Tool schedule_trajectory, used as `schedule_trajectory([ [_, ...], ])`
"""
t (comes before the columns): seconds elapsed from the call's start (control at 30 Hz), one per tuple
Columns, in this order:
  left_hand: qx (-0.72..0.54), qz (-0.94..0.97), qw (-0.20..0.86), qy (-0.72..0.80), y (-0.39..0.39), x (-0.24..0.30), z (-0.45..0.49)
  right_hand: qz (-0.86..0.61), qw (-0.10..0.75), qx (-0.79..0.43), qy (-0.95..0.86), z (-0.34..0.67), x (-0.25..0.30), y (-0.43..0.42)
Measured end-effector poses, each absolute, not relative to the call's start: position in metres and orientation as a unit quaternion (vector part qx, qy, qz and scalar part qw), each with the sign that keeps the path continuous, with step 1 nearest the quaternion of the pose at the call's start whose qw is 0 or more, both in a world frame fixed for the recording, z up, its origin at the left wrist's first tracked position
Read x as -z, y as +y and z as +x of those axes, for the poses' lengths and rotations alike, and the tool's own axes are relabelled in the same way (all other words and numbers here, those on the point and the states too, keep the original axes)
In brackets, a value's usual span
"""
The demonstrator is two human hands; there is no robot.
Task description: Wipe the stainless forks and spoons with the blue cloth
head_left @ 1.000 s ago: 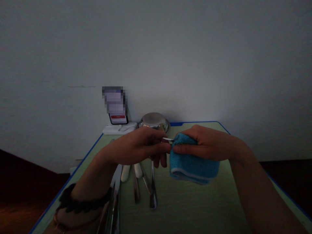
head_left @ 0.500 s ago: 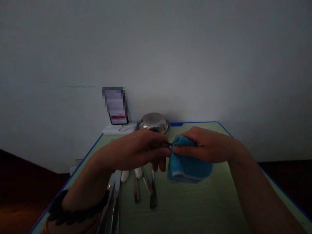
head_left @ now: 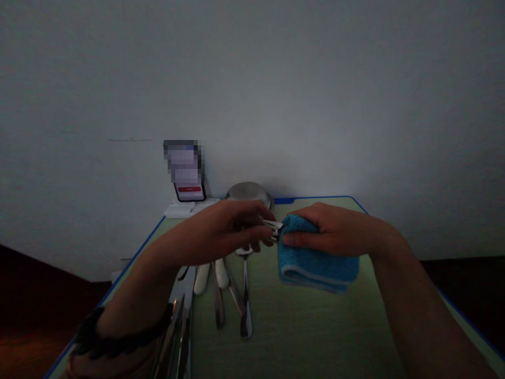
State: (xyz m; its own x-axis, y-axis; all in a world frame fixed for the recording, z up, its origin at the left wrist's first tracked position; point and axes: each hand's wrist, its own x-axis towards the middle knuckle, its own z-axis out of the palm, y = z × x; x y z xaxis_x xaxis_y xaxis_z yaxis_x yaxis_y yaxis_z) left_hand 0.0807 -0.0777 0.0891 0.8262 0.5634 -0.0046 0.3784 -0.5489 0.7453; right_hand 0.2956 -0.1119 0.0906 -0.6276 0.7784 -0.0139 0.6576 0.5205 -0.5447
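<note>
Between my two hands is a piece of shiny metal cutlery; narrow prong-like parts show, but its full shape is hidden. My left hand pinches it between thumb and fingers from the left. On the other side my right hand grips a folded blue towel with a white edge, its thumb pressed on the front. The towel is wrapped around the right end of the cutlery. Both hands are held above the table. Below the left hand lie a spoon and several utensils, some with white handles.
A grey tray with metal cutlery lies under my left forearm. At the back, an upturned metal bowl sits near the wall. A phone leans upright on a white stand. The table has a blue edge.
The left hand's fingers have lifted and spread a little, so more of the shiny cutlery shows. The towel's hanging part has swung to the right and slightly up.
</note>
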Motion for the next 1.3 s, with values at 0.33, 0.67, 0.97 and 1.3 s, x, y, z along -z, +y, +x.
schedule_trajectory([
  [0.33, -0.065, 0.867, 0.415, 0.267, -0.071, -0.091, 0.076, -0.410, 0.063, -0.294, -0.861, 0.291, -0.086, -0.106],
  [0.67, 0.025, 0.860, 0.417, 0.293, -0.070, -0.084, 0.072, -0.451, 0.017, -0.309, -0.837, 0.311, -0.081, -0.105],
  [0.97, 0.013, 0.899, 0.350, 0.261, -0.074, -0.084, 0.085, -0.422, 0.040, -0.263, -0.867, 0.293, -0.085, -0.106],
  [1.3, 0.016, 0.874, 0.406, 0.267, -0.074, -0.080, 0.084, -0.438, 0.045, -0.366, -0.820, 0.307, -0.087, -0.108],
])
